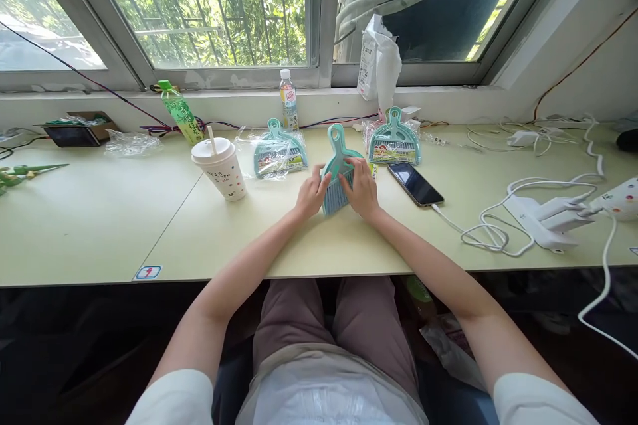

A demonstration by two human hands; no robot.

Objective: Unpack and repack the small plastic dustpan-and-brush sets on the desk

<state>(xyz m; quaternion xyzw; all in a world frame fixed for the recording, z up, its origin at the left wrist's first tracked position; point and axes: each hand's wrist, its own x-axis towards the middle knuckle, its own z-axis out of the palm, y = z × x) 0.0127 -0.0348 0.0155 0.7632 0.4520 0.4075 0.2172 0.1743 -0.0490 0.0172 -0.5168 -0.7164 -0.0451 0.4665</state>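
A small teal dustpan-and-brush set (337, 158) stands tilted on the table in front of me, handle loop up and grey-blue bristles down. My left hand (312, 191) grips its left edge, fingers closed against it. From the right, my right hand (363, 188) holds the other side, fingertips pressed on the front. Behind to the left lies a similar set in clear plastic wrap (279, 151). Another set with a printed label (394, 141) lies behind to the right, plastic about it. A black phone (415, 184) rests right of my right hand, its white cable plugged in.
Left of my hands stands a lidded paper cup (220, 169) with a straw. Behind are a green-capped bottle (181, 113), a clear bottle (288, 101) and a tissue pack (377, 61). A white power strip (541, 222) and tangled cables occupy the right side.
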